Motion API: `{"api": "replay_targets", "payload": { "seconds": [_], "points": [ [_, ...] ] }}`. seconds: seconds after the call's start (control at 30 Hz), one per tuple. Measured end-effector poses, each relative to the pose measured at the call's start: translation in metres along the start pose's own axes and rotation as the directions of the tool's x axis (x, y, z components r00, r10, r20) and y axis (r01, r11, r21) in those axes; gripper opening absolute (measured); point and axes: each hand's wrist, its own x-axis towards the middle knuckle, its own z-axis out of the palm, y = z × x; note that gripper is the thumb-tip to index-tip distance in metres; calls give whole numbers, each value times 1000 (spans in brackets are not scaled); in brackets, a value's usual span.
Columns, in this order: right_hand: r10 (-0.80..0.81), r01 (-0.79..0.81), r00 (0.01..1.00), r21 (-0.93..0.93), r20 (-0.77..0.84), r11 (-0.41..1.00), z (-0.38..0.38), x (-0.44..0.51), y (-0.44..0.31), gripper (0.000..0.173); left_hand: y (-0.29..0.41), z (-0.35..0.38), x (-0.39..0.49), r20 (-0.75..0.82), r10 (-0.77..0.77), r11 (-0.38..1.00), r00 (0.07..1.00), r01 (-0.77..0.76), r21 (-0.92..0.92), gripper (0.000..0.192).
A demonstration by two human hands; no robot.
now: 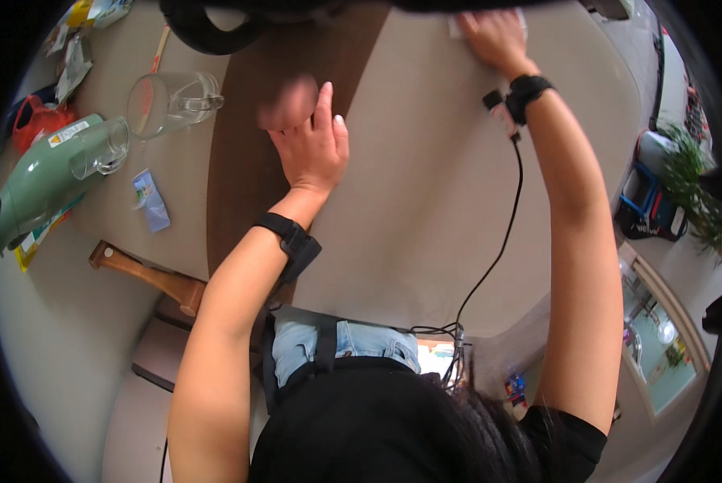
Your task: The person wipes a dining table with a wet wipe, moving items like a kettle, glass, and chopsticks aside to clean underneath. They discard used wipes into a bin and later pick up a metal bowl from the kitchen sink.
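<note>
My left hand (315,142) rests on the dark brown band (234,181) of the table, fingers pointing away from me; a blurred patch hides part of its fingers. Far out at the upper right, my right hand (497,36) lies over a white, flat piece (455,28), perhaps a cloth or paper, pressed to the pale tabletop (397,241). Both wrists wear black straps, and a small device (501,115) with a black cable is at the right wrist. Left of my left hand lies a clear glass pitcher (173,102) with a handle.
At the left are a green thermos jug (47,175), a glass mug (104,151), a blue packet (152,202) and a red plastic bag (37,124). A round black object (210,36) sits at the top. The black cable (512,211) crosses the table's right side. A wooden armrest (149,275) juts at lower left.
</note>
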Motion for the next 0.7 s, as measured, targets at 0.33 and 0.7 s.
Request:
{"api": "replay_targets", "payload": {
  "seconds": [0.33,0.7],
  "points": [
    [-7,50,990,-303,142,952,39,-50,-82,51,-1,-5,-2,-75,-26,926,997,-4,-377,49],
    [-456,405,888,370,58,836,-9,-355,-318,69,-14,-108,50,-202,-166,503,965,-93,-859,66]
  ]
}}
